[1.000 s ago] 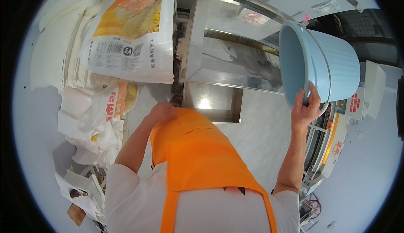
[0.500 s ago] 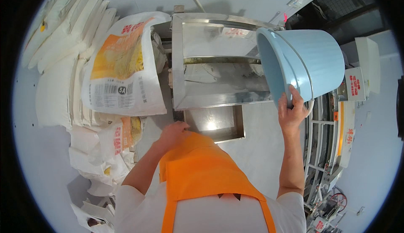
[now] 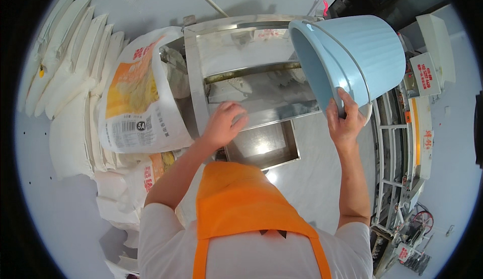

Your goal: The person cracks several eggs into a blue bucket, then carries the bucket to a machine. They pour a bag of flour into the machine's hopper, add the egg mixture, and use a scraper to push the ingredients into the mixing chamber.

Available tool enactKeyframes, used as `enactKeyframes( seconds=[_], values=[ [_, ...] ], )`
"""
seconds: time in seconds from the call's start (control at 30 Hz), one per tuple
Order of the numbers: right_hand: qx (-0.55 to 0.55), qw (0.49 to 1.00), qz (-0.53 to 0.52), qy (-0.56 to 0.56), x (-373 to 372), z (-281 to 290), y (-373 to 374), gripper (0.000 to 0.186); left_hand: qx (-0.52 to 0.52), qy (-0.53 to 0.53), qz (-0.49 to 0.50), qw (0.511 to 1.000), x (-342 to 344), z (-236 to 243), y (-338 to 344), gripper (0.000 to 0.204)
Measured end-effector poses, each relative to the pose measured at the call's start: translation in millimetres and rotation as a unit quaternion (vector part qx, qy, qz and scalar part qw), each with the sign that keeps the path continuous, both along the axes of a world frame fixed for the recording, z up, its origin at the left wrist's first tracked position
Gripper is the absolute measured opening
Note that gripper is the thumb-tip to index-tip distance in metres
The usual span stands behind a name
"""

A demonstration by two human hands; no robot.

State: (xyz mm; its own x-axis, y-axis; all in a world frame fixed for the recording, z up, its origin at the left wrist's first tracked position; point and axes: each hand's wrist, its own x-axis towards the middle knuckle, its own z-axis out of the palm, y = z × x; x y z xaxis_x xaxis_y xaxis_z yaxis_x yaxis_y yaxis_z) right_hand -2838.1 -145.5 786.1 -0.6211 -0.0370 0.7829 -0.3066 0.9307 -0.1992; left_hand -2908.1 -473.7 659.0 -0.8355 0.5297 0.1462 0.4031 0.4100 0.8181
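Just left of the steel hopper [image 3: 197, 77], a printed white sack [image 3: 133, 97] sits close by, seemingly for easy reach. At the hopper's near left edge, the left hand [image 3: 224, 123] is loosely curled with nothing visible in it, though contact with the steel cannot be told. At the hopper's right end, the right hand [image 3: 346, 122] grips the rim of the blue bucket [image 3: 375, 52], probably to keep it tilted with its mouth facing the hopper.

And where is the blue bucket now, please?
In the head view, the blue bucket is at upper right, held tilted in the right hand, by the right end of the steel trough.
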Motion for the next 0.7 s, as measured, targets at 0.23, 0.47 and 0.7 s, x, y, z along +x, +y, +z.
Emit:
enactKeyframes(
  seconds=[0.23,0.47,0.7],
  values=[
    [0.007,1.0,-0.013,-0.008,-2,1,5,0.045,-0.319,-0.1,0.079,0.939,-122,-73,73,0.069],
    [0.0,0.999,-0.035,0.007,-5,-11,11,0.05,-0.376,-0.188,0.127,0.898,-240,-159,84,0.073],
    [0.013,1.0,-0.023,-0.015,-1,-9,12,0.06,-0.371,-0.151,0.169,0.9,-267,-196,75,0.065]
  ],
)
